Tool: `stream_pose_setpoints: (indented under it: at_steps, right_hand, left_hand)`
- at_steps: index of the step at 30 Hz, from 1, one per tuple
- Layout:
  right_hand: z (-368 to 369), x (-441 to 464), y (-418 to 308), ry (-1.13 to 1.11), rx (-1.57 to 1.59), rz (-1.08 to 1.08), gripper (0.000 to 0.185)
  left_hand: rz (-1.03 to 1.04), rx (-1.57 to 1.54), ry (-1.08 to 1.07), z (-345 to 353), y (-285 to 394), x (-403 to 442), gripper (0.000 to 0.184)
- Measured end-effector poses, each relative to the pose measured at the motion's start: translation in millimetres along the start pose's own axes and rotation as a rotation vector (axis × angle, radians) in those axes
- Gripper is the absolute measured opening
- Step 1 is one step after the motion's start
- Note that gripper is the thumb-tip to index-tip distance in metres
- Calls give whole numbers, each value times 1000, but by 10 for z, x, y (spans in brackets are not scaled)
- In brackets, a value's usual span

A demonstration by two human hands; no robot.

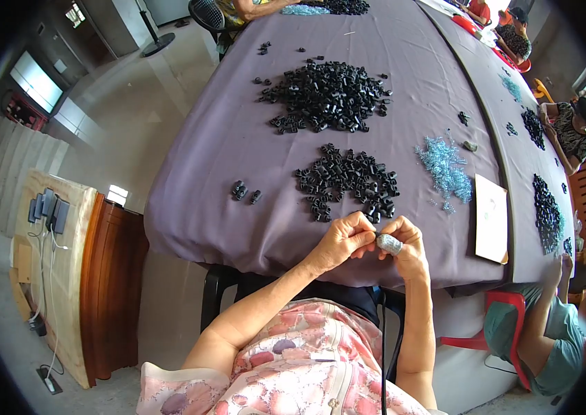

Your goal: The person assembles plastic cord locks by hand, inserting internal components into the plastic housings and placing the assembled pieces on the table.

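Note:
Both of my hands meet at the table's near edge, just below the nearer pile of black parts (pixel 348 180). My left hand (pixel 348 241) is pinched closed around a small dark piece (pixel 376 235). Beside it, my right hand (pixel 403 245) is closed too, its fingertips at the same piece. A grey wrapping (pixel 389 243) covers one finger of that hand. To the right of the black pile lie clear bluish small parts (pixel 445 169). A few black pieces (pixel 239 190) sit apart on the left.
A larger black pile (pixel 327 93) lies farther up the purple-grey tablecloth (pixel 217 124). A white card (pixel 491 220) rests on the right. Other people (pixel 573 131) sit along the right side and far end. A wooden cabinet (pixel 116 277) stands at the left.

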State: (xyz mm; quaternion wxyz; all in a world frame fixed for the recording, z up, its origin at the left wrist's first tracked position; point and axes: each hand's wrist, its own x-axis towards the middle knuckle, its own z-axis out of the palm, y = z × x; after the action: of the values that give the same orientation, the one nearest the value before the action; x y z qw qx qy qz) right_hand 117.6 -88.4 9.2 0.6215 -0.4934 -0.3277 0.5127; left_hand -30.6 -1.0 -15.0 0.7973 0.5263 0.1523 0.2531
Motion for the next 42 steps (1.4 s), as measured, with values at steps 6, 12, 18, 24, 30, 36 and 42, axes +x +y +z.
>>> stream_pose_setpoints:
  at_steps: [6, 12, 18, 24, 30, 36, 42]
  right_hand:
    - [40, 9, 8, -56, 29, -53, 14]
    - [-30, -10, 4, -32, -25, 22, 15]
    - [-43, -15, -52, -53, -73, 62, 15]
    - [-35, -40, -122, -38, -168, 100, 13]
    - [-37, -34, -150, -56, -256, 88, 13]
    - [-95, 0, -116, -69, -364, 57, 10]
    - [64, 26, -52, -97, -81, -35, 8]
  left_hand:
    - [6, -7, 6, -20, -14, -10, 3]
    - [-18, 82, -29, -13, 26, -3, 3]
    - [-54, 108, -78, 0, 113, 11, 6]
    - [-114, 107, -114, -24, 119, 42, 6]
    - [-140, 96, -147, -22, 148, 52, 6]
    - [-159, 104, -145, -23, 161, 70, 6]
    - [-130, -284, -47, -109, 46, 31, 6]
